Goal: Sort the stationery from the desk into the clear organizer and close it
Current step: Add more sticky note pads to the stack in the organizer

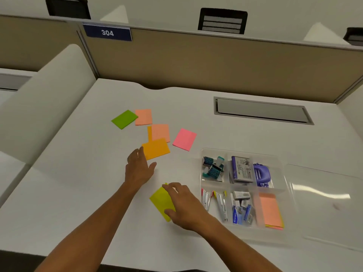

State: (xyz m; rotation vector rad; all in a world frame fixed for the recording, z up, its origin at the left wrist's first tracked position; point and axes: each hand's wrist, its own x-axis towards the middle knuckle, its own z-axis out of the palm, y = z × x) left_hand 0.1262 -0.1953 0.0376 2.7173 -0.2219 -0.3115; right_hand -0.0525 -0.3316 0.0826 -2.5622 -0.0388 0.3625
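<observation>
Right grip [181, 203] pinches the yellow pad [162, 201]; the organizer [290, 193] lies just right of it. Left grip [139, 167], fingers apart, nears the orange pad [157, 148] just ahead.

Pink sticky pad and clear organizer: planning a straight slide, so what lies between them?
Nothing: in the head view, only bare white desk separates the pink sticky pad from the clear organizer.
</observation>
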